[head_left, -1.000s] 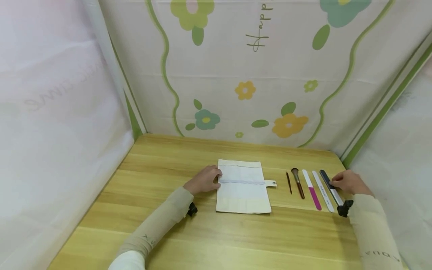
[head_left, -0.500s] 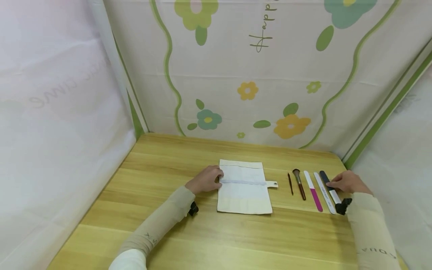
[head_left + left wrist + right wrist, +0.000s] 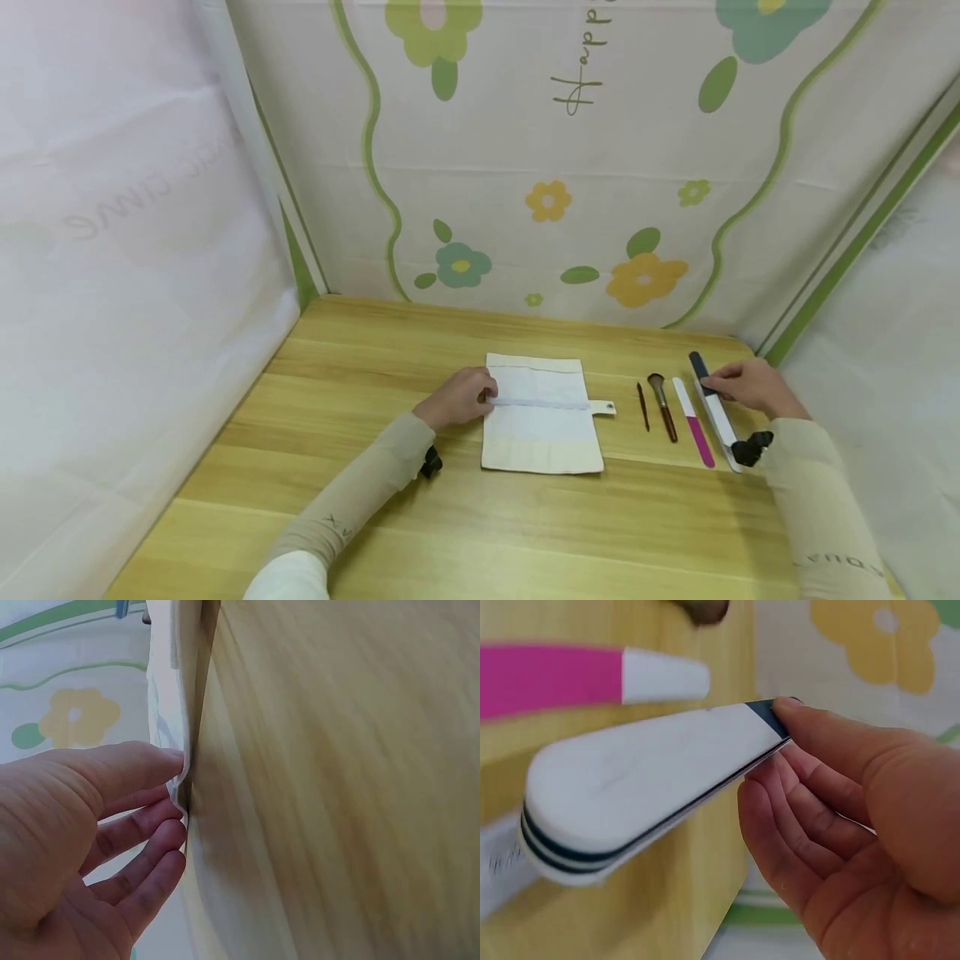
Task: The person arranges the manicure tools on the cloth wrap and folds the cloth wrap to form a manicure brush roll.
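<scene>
An open cream fabric tool pouch (image 3: 540, 437) with a snap strap (image 3: 603, 407) lies flat on the table. My left hand (image 3: 456, 398) pinches its left edge; in the left wrist view, the thumb and fingertips meet at the cloth edge (image 3: 184, 712). On the right, my right hand (image 3: 759, 390) grips a dark-blue-and-white nail file (image 3: 645, 769) between thumb and fingers, by its dark part. That file is lifted and tilted above a white nail file (image 3: 731, 454) with lettering, partly hiding it. A pink-and-white nail file (image 3: 699, 437) lies just left of these.
A brush (image 3: 663, 408) with a reddish-brown handle and a thin dark pointed stick (image 3: 642, 407) lie between the pouch and the files. The wooden table (image 3: 480, 542) is bounded by floral fabric walls (image 3: 480, 167) at the back and sides.
My right hand has picked up the dark-blue-and-white nail file from the table and moved it leftward over the white file. The left hand stays at the pouch edge.
</scene>
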Demonstrator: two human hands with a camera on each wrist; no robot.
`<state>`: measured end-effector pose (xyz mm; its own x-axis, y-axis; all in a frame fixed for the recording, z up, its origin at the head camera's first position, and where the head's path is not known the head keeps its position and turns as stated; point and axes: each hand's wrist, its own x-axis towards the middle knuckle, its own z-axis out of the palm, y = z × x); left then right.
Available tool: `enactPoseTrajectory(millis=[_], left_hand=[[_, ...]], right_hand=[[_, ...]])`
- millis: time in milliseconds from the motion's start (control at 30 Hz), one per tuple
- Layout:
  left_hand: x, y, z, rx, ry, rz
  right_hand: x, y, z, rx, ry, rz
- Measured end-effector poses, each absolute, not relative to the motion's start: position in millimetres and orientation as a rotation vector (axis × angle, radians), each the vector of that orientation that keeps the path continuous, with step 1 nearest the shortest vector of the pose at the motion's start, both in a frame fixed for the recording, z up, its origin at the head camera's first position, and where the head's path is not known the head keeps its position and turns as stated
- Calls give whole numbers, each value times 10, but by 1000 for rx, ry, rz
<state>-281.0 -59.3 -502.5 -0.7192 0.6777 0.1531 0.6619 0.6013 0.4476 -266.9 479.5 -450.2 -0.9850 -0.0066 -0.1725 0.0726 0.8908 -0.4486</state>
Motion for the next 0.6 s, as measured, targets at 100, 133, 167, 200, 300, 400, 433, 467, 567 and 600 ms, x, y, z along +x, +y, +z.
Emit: enactPoseTrajectory(millis=[100,133,167,200,300,400,433,467,567,600], left_hand=[[-2813,-601,-5028,1172,2788,767],[-2814,-604,-5032,1175,2790,769],[-2815,-606,-5033,1175,2791,769],[-2815,-608,-5034,1176,2791,771],[-2818,-610,-5036,1165,2783,779],[-2819,-610,-5032,1151,2779,782],[-2822,-609,-5034,1152,2777,782],[-2824,-607,-5034,1153,2778,777],[-2827,-602,-5029,1170,2775,780],[-2830,-598,-5029,1174,2772,779]], right_hand=[[-2746,4555,-4445,50,2867,-788],[-2772,4469,-4433,49,2858,-824],[-2796,4381,-4419,46,2842,-860],[-2822,4293,-4410,41,2825,-905],[-2900,4017,-4398,19,2778,-1029],[-2971,3717,-4386,8,2718,-1159],[-2999,3615,-4387,8,2705,-1184],[-3025,3510,-4384,4,2698,-1197],[-3122,3202,-4401,-7,2677,-1238],[-3160,3099,-4417,-14,2676,-1249]])
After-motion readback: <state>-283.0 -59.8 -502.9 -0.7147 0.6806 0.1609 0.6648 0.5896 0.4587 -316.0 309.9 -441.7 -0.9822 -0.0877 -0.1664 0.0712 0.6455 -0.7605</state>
